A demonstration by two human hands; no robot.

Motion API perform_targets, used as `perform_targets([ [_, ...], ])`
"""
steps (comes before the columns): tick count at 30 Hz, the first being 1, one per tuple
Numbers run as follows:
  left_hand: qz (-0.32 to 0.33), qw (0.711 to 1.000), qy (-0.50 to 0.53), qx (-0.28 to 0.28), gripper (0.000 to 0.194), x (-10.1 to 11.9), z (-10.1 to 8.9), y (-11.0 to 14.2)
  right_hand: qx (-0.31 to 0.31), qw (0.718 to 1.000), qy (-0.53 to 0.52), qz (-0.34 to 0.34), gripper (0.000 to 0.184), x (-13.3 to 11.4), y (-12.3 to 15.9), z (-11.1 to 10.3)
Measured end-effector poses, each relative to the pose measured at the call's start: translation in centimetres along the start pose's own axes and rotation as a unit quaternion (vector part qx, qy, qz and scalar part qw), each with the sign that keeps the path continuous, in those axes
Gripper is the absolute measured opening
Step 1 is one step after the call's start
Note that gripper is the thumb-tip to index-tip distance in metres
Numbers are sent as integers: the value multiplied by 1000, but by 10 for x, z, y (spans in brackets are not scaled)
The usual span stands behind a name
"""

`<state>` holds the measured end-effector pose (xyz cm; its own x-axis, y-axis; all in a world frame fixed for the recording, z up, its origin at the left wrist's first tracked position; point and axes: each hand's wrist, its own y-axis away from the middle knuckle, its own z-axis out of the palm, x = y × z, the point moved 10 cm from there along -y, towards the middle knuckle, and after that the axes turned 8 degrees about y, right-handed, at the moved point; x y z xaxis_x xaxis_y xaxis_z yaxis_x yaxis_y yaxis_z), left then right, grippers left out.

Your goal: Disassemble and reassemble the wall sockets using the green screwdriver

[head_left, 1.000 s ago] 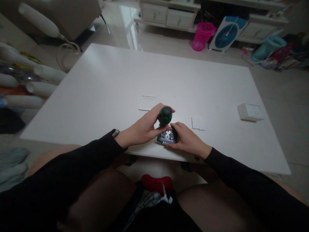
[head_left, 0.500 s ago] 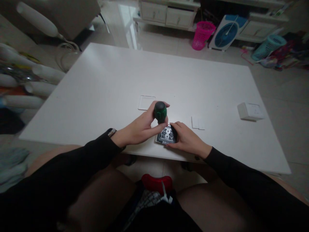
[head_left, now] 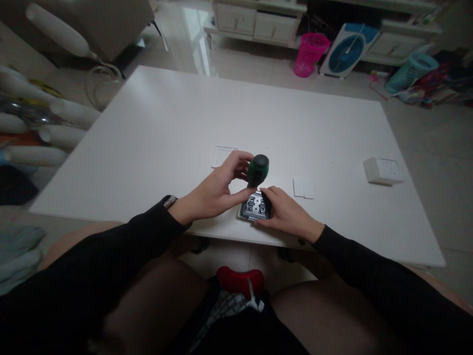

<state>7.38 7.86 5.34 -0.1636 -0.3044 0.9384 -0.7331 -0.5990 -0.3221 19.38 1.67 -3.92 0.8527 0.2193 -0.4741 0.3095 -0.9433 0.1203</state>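
Note:
My left hand [head_left: 218, 190] grips a screwdriver [head_left: 258, 168] by its green and black handle, thumb and fingers pinched round its lower part. The handle stands over the upper part of a square wall switch [head_left: 255, 208], whose dark inner face shows metal parts; the screwdriver's tip is hidden. From the right, my right hand [head_left: 283, 209] clasps the switch's side against the table near its front edge. Behind my left hand lies a pale square frame [head_left: 221, 155]. Thin white plates [head_left: 303, 188] rest to the right of my right hand.
A small white box [head_left: 383, 170] stands on the right of the white table [head_left: 185, 108]. Beyond the table, a pink basket [head_left: 309, 54], a blue and white fan [head_left: 347, 52] and a teal basket [head_left: 412, 71] stand on the floor. A red stool [head_left: 240, 281] is below me.
The screwdriver handle has tipped to the right, and the fingers of my left hand have shifted round it. My right hand and the wall switch have stayed put.

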Motion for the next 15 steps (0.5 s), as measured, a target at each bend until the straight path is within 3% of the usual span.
perform_targets([
  [7,0,999,-2,-43,44,3,5,3,0,1000,2,-3,65,0,0,0],
  [15,-10,999,-28,-12,45,-1,3,2,6,1000,-2,-7,63,-2,0,-2],
])
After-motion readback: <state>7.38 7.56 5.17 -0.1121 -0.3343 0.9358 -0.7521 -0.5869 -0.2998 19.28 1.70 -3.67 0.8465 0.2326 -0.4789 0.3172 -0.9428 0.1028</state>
